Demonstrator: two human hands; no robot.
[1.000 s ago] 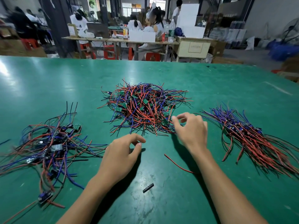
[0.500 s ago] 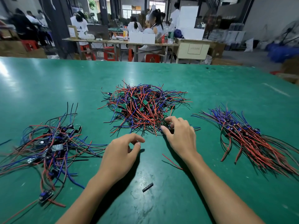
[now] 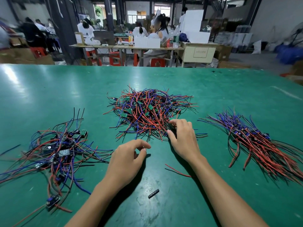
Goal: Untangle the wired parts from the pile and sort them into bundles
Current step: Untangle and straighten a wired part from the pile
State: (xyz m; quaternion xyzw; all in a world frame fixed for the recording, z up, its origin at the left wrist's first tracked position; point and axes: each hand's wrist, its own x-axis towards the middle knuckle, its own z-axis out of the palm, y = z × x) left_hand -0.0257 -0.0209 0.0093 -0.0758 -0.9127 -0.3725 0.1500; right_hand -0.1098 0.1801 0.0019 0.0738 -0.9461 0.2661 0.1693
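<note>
A tangled pile (image 3: 147,112) of red, blue and black wired parts with small green boards lies in the middle of the green table (image 3: 49,89). My right hand (image 3: 183,140) is at the pile's near right edge, its fingers curled into the wires and pinching a part there. My left hand (image 3: 127,158) hovers just in front of the pile with loosely curled fingers, holding nothing. A combed bundle (image 3: 255,141) of wired parts lies to the right. A looser bundle (image 3: 57,151) with larger parts lies to the left.
A stray red wire (image 3: 177,170) lies between my forearms, and a short black tube piece (image 3: 153,193) sits nearer to me. Behind the table's far edge, people sit at workbenches (image 3: 124,46) with boxes and red stools.
My right hand moved left from beside the pile into its near right edge and closed its fingers on the wires. My left hand barely shifted.
</note>
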